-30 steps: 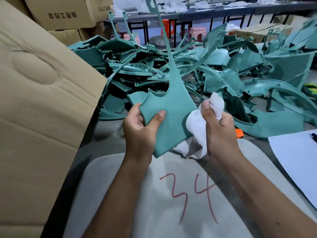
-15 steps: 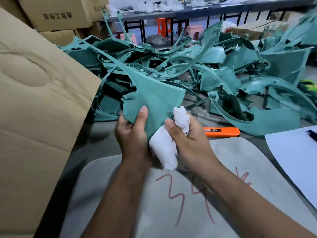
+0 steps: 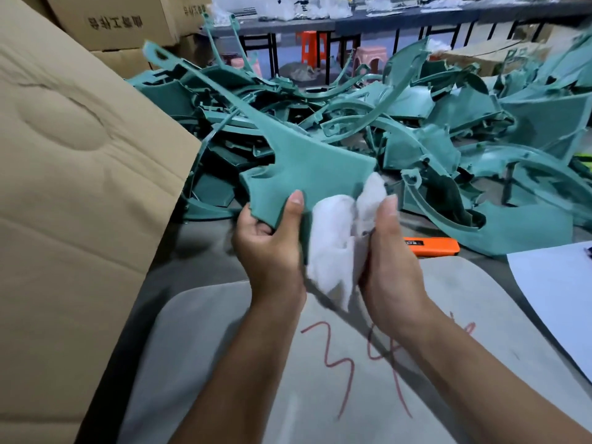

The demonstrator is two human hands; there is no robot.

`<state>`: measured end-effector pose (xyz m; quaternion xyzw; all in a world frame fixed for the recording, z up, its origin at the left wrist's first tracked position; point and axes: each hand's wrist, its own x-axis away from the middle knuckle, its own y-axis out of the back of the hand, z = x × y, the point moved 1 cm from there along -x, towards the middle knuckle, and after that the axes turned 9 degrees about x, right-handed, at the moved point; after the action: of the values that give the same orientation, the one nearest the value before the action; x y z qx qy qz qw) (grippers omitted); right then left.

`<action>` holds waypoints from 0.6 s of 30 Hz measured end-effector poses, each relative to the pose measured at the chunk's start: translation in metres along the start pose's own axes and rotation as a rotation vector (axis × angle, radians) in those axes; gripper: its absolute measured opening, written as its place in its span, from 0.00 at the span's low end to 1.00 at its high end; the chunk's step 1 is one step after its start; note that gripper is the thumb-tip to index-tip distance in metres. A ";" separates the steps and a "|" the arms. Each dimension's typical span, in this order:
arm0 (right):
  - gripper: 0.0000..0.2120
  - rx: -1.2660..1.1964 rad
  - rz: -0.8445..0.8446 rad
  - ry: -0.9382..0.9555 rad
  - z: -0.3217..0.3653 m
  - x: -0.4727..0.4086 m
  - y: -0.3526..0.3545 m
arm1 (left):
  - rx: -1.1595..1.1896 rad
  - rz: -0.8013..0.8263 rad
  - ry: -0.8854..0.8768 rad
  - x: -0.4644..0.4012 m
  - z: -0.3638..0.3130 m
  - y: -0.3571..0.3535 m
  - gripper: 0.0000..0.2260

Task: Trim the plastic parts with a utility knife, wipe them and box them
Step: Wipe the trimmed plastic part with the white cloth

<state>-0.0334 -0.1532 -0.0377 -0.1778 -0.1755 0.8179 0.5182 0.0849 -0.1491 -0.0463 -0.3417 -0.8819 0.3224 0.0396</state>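
Note:
My left hand (image 3: pixel 269 248) grips the near edge of a teal plastic part (image 3: pixel 307 168), a flat panel with a long thin arm that slants up to the left. My right hand (image 3: pixel 389 254) is closed on a crumpled white cloth (image 3: pixel 333 241) pressed against the panel's near right corner. An orange utility knife (image 3: pixel 432 246) lies on the table just right of my right hand, untouched.
A large heap of teal plastic parts (image 3: pixel 448 123) covers the table behind. An open cardboard box flap (image 3: pixel 80 187) stands at the left. A grey mat with red "34" (image 3: pixel 224 347) lies under my arms. White paper (image 3: pixel 557 283) sits at the right.
The teal part has swung from upright to slanting left. The cloth has moved along the panel's near right edge. The knife, earlier hidden behind my right hand, has come into view.

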 end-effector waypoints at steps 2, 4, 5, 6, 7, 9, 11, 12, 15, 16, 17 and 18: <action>0.19 0.037 0.147 -0.016 -0.005 0.004 -0.009 | -0.016 -0.082 -0.025 -0.009 -0.005 0.007 0.12; 0.10 0.361 0.162 0.029 -0.015 0.005 -0.010 | -0.035 -0.109 -0.044 -0.016 -0.009 0.014 0.10; 0.08 0.484 0.131 0.060 -0.018 0.005 -0.009 | -0.033 -0.104 -0.043 -0.018 -0.010 0.015 0.10; 0.06 0.526 0.093 0.079 -0.019 0.005 -0.008 | -0.023 -0.094 -0.030 -0.017 -0.011 0.014 0.10; 0.05 0.503 0.062 0.101 -0.017 0.005 -0.007 | -0.011 -0.079 -0.013 -0.017 -0.011 0.012 0.10; 0.05 0.477 0.010 0.190 -0.007 0.001 -0.003 | -0.011 -0.019 0.024 -0.014 -0.011 0.007 0.12; 0.06 0.660 -0.022 0.392 0.006 -0.002 0.004 | -0.032 0.085 0.077 -0.011 -0.010 0.003 0.13; 0.06 0.812 -0.031 0.511 0.012 -0.003 0.008 | -0.040 0.122 0.122 -0.008 -0.010 0.001 0.17; 0.12 1.211 -0.069 0.775 0.025 -0.006 0.017 | -0.020 0.198 0.313 -0.003 -0.015 -0.001 0.34; 0.12 1.291 -0.061 0.810 0.027 -0.008 0.020 | 0.028 0.257 0.353 -0.004 -0.018 -0.001 0.37; 0.10 1.360 -0.040 0.840 0.028 -0.011 0.023 | 0.098 0.333 0.378 -0.005 -0.023 0.000 0.40; 0.06 1.434 -0.020 0.870 0.028 -0.013 0.025 | 0.180 0.419 0.396 -0.005 -0.027 0.001 0.43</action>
<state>-0.0612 -0.1778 -0.0234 -0.1036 0.6010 0.5853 0.5343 0.0975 -0.1372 -0.0248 -0.5675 -0.7353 0.3273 0.1736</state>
